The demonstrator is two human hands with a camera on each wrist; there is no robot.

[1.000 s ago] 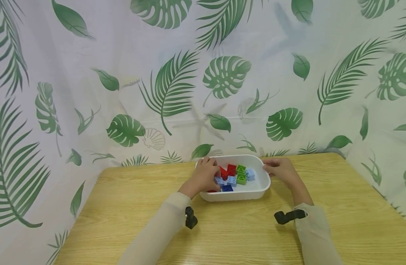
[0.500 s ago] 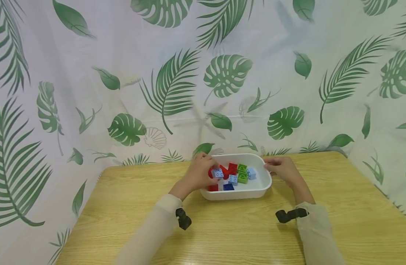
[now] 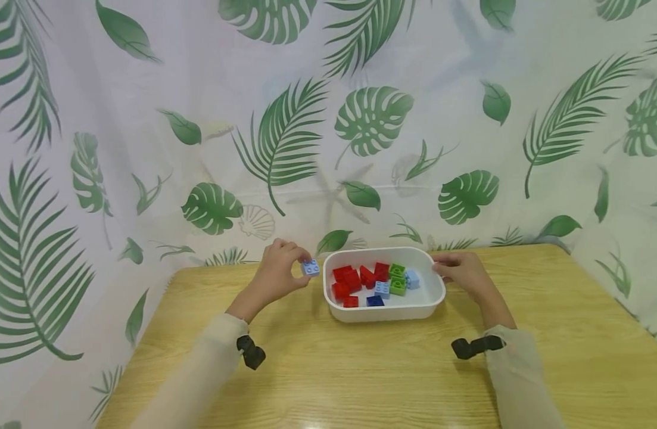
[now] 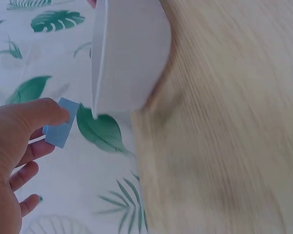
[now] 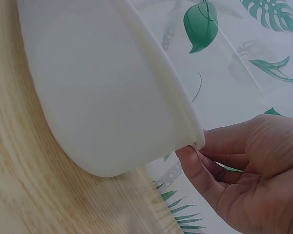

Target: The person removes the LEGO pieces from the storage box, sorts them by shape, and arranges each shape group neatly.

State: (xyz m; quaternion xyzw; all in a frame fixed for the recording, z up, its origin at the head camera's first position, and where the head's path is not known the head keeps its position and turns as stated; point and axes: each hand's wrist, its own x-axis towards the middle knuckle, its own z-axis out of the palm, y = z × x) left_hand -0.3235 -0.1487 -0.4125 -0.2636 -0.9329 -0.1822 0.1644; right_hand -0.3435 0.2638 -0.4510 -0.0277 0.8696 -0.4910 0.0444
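In the head view my left hand (image 3: 277, 271) pinches a light blue toy building brick (image 3: 310, 268) just left of the white tub (image 3: 384, 313). The left wrist view has that brick (image 4: 62, 123) between thumb and fingertips, raised beside the tub's outer wall (image 4: 132, 58). At the tub's right end my right hand (image 3: 462, 274) grips the rim, thumb and fingers on either side of it, as the right wrist view confirms with the hand (image 5: 239, 165) at the tub's corner. Inside lie several red bricks (image 3: 352, 280), green bricks (image 3: 397, 286), a dark blue brick (image 3: 375, 301) and light blue bricks (image 3: 382, 289).
A wooden table (image 3: 349, 375) bears the tub near its back edge. Behind it hangs a white curtain (image 3: 307, 149) printed with green leaves. Black straps with cameras (image 3: 251, 353) sit on both wrists.
My left hand has lifted the light blue brick out of the tub and moved left with it, past the rim. The right hand keeps its hold on the tub's end.
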